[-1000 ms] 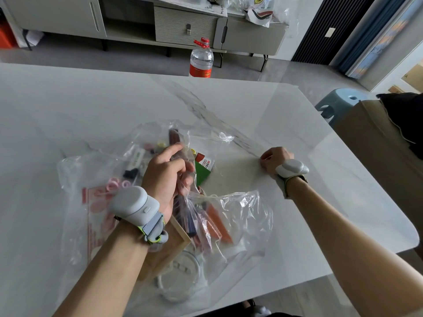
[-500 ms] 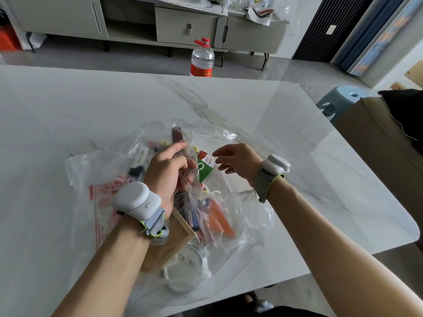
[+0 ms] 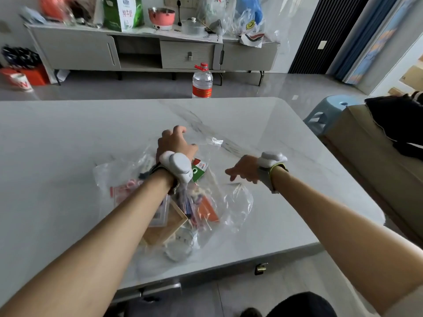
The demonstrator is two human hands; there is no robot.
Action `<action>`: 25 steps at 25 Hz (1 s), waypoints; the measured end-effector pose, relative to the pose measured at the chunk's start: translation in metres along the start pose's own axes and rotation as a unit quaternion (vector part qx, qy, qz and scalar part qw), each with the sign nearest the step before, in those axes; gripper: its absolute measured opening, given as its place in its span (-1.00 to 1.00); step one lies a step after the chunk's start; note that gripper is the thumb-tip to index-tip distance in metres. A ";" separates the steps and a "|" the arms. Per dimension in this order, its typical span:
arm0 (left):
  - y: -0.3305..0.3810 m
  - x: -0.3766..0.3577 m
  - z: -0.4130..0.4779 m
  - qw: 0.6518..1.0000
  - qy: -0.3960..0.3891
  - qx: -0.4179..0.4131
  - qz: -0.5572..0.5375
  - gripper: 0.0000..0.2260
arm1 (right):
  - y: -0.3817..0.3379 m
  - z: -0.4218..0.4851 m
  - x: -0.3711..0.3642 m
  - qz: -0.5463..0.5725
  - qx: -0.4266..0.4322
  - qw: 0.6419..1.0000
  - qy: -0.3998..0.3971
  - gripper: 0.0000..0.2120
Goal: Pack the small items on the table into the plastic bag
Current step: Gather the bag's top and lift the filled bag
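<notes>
Mid-table lies the plastic bag (image 3: pixel 238 202), stuffed with small items (image 3: pixel 207 210), left hand (image 3: pixel 175 144) curled onto its far edge, right hand (image 3: pixel 243 171) hovering beside it, fingers loose, holding nothing. Risk: a one-sided lift could tip the mouth and spill everything.

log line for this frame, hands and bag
phase: packing | left hand: on far end of plastic bag, grip unclear | right hand: open, empty, by bag's right edge | small items: inside bag on table
</notes>
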State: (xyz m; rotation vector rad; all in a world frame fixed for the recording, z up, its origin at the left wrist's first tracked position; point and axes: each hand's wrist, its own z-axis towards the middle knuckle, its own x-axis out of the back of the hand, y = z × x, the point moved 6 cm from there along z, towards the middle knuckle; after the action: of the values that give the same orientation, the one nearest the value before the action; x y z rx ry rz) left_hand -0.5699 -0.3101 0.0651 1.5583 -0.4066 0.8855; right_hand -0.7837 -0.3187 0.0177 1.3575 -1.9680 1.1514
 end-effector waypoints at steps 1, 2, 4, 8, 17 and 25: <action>0.014 -0.006 0.008 0.999 -0.020 -0.028 0.038 -0.51 | 0.004 -0.003 0.000 -0.044 -0.004 0.999 -0.020 -0.63; 0.026 -0.014 0.014 0.995 -0.043 -0.062 0.068 -0.47 | 0.007 -0.006 -0.003 -0.082 -0.011 0.995 -0.048 -0.56; 0.045 -0.037 0.029 0.981 -0.092 -0.126 0.114 -0.43 | 0.015 -0.010 -0.011 -0.092 -0.046 0.987 -0.126 -0.44; 0.043 -0.083 0.055 0.944 -0.169 -0.167 0.229 -0.53 | 0.023 -0.012 -0.037 -0.022 -0.092 0.953 -0.288 -0.38; 0.031 -0.071 0.081 0.956 -0.281 -0.014 0.087 -0.88 | -0.004 0.014 -0.010 0.333 -0.103 0.920 -0.179 -0.85; 0.054 0.093 0.079 0.885 -0.320 0.275 -0.199 -0.79 | -0.096 -0.048 0.093 0.457 -0.167 0.865 -0.122 -0.73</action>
State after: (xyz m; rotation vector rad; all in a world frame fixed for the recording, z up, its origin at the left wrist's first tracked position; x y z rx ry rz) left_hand -0.5237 -0.3753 0.1719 2.3599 -0.2820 0.1295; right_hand -0.7355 -0.3398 0.1490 0.3480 -2.9614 0.9173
